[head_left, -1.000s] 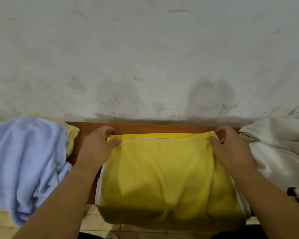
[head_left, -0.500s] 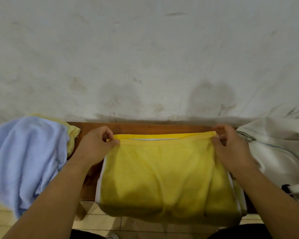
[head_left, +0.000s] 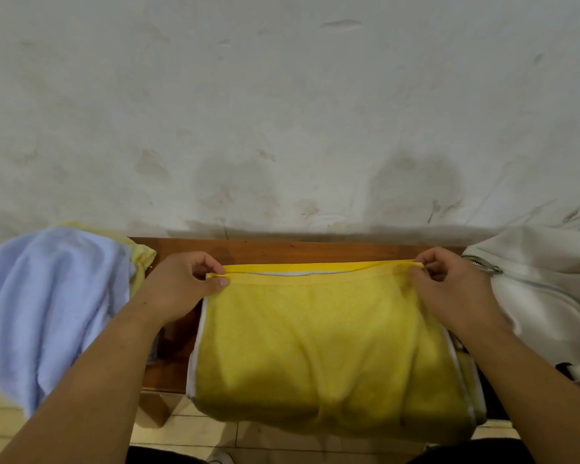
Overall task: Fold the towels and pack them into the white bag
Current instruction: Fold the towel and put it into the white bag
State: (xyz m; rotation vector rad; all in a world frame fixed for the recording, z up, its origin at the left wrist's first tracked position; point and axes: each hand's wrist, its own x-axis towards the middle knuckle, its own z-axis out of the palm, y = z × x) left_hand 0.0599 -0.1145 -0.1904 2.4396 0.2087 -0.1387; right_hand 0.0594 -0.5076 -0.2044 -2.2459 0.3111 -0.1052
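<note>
A yellow towel (head_left: 318, 339) with white edging lies folded over on the brown wooden bench (head_left: 282, 251), its near part hanging over the front edge. My left hand (head_left: 178, 286) pinches the towel's far left corner. My right hand (head_left: 452, 289) pinches the far right corner. The two layers' far edges lie nearly together. The white bag (head_left: 543, 296), with its zipper showing, sits on the bench at the right, touching my right hand's side.
A crumpled light blue towel (head_left: 44, 303) lies on the bench's left end over a pale yellow cloth (head_left: 141, 256). A stained white wall (head_left: 282, 112) rises right behind the bench. Tiled floor (head_left: 188, 433) shows below.
Both hands kept their pinch on the far corners and shifted slightly, drawing the top layer's edge straighter along the far edge. The view moved a little.
</note>
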